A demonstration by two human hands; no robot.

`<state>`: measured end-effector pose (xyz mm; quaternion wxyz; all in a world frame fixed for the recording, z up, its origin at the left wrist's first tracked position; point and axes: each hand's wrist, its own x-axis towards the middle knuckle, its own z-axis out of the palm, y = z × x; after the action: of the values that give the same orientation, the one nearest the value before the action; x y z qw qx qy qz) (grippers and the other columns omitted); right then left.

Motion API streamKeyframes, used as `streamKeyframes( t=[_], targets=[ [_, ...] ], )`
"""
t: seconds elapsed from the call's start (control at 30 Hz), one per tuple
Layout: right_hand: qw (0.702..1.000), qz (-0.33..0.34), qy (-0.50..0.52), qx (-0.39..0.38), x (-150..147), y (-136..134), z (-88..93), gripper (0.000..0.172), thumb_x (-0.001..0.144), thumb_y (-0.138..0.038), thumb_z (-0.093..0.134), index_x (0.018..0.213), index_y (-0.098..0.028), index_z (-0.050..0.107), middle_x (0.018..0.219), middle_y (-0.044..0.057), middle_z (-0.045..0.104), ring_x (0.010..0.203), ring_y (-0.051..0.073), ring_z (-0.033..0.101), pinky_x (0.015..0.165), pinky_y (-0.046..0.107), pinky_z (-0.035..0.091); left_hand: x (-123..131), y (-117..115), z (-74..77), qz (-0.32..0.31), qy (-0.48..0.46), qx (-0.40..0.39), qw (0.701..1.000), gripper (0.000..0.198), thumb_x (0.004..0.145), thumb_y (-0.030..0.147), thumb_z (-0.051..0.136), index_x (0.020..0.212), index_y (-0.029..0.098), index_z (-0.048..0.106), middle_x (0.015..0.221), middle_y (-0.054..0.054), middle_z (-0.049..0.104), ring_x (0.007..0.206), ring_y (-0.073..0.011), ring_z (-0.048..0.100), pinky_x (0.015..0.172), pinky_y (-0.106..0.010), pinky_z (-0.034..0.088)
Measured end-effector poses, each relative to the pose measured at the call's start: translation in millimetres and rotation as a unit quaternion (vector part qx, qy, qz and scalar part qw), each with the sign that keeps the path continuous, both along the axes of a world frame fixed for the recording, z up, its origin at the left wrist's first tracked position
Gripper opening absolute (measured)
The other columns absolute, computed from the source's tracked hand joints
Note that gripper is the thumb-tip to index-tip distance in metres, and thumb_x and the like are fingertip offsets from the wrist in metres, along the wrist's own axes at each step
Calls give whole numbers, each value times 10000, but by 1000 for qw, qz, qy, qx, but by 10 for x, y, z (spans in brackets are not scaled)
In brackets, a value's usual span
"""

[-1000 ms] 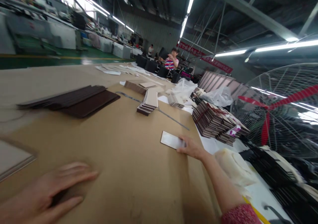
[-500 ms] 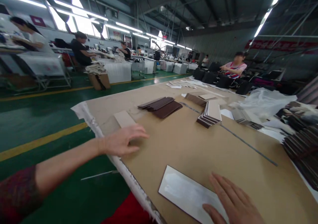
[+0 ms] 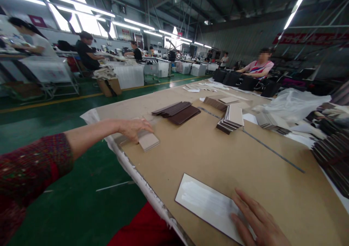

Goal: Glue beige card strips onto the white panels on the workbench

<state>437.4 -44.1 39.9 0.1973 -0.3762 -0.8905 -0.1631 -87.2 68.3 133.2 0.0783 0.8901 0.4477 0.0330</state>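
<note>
My left hand (image 3: pixel 134 128) reaches out to the table's left edge and rests on a small stack of beige cards (image 3: pixel 147 141), fingers curled over its top. My right hand (image 3: pixel 259 222) lies flat, fingers spread, on the right end of a long white card (image 3: pixel 203 202) at the near edge of the brown cardboard-covered table (image 3: pixel 218 158).
Dark brown sheets (image 3: pixel 180 112) and a fanned pile of cards (image 3: pixel 231 119) lie farther back. Dark card stacks (image 3: pixel 331 155) and clear plastic bags (image 3: pixel 294 104) sit at the right. A seated person in a striped shirt (image 3: pixel 257 68) works at the far end; others sit at tables on the left.
My left hand has come down onto the beige cards and drawn them nearer. My right hand with the white card stays at the near edge. One second ago my view pointed further right.
</note>
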Motion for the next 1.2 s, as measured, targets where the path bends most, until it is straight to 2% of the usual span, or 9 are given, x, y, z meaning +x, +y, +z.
streamKeyframes(
  t=[0.33, 0.43, 0.57, 0.7, 0.8, 0.9, 0.97, 1.07, 1.2],
  targets=[
    [1000, -7, 21, -9, 68, 33, -302, 357, 1023, -397, 457, 1206, -260, 732, 1310, 97, 695, 1069, 258, 734, 815, 361, 660, 20, 75, -9, 10, 19, -29, 999, 563, 610, -2, 607, 1172, 46, 617, 1202, 32, 638, 1109, -133, 485, 1065, -271, 363],
    [1000, -1, 28, 5, 70, 39, -255, 369, 1029, -396, 445, 1185, -226, 733, 1274, 112, 712, 1042, 253, 744, 787, 338, 662, -33, 125, 62, 15, 30, -40, 999, 568, 584, 32, 693, 1146, 78, 629, 1153, 18, 639, 1013, -146, 514, 962, -223, 403],
    [999, 16, 39, 17, -8, -10, 16, 342, 1030, -361, 471, 1217, -174, 689, 1293, 139, 691, 1087, 271, 722, 828, 372, 650, 1, 72, 273, 44, 27, -1, 999, 449, 754, 178, 694, 1184, 130, 572, 1116, -30, 621, 1003, -210, 549, 930, -296, 405],
    [996, 23, 81, 23, -271, -206, 456, 338, 996, -280, 564, 1305, -150, 610, 1389, 151, 619, 1277, 301, 591, 980, 441, 576, 547, -186, 388, -17, 10, 49, 999, 530, 790, 433, 744, 1210, 178, 546, 1166, -92, 608, 1061, -288, 557, 959, -392, 398],
    [995, 41, 89, -25, -543, -338, 728, 450, 977, -279, 613, 1394, -132, 531, 1488, 152, 532, 1392, 311, 465, 1067, 482, 515, 1186, -488, 341, -109, -29, 73, 991, 487, 849, 394, 697, 1263, 200, 530, 1224, -107, 604, 1090, -281, 574, 949, -389, 425],
    [994, 34, 71, -82, -738, -388, 835, 601, 956, -365, 652, 1452, -84, 460, 1549, 190, 452, 1424, 352, 409, 1103, 552, 475, 1731, -732, 244, -165, -83, 70, 980, 512, 830, 367, 713, 1278, 203, 529, 1249, -100, 604, 1107, -278, 577, 967, -394, 433],
    [992, 17, 62, -106, -787, -397, 836, 652, 939, -378, 675, 1461, -60, 449, 1534, 217, 461, 1387, 369, 450, 1087, 565, 487, 1983, -800, 195, -187, -103, 67, 975, 501, 832, 361, 709, 1272, 193, 539, 1232, -102, 615, 1094, -280, 580, 955, -405, 441],
    [990, -6, 76, -115, -710, -390, 818, 615, 938, -324, 668, 1463, -79, 462, 1464, 212, 537, 1298, 355, 539, 1045, 554, 521, 2169, -780, 187, -216, -106, 80, 967, 490, 863, 382, 691, 1283, 178, 543, 1217, -111, 635, 1100, -291, 583, 974, -440, 430],
    [979, -72, 154, -115, -226, -330, 801, 571, 937, -353, 665, 1454, -170, 504, 1417, 155, 592, 1283, 316, 566, 1086, 535, 492, 2040, -697, 171, -191, -126, 148, 962, 778, 872, 504, 705, 1501, 205, 357, 1510, -143, 470, 1367, -347, 434, 1170, -539, 247]
  ],
)
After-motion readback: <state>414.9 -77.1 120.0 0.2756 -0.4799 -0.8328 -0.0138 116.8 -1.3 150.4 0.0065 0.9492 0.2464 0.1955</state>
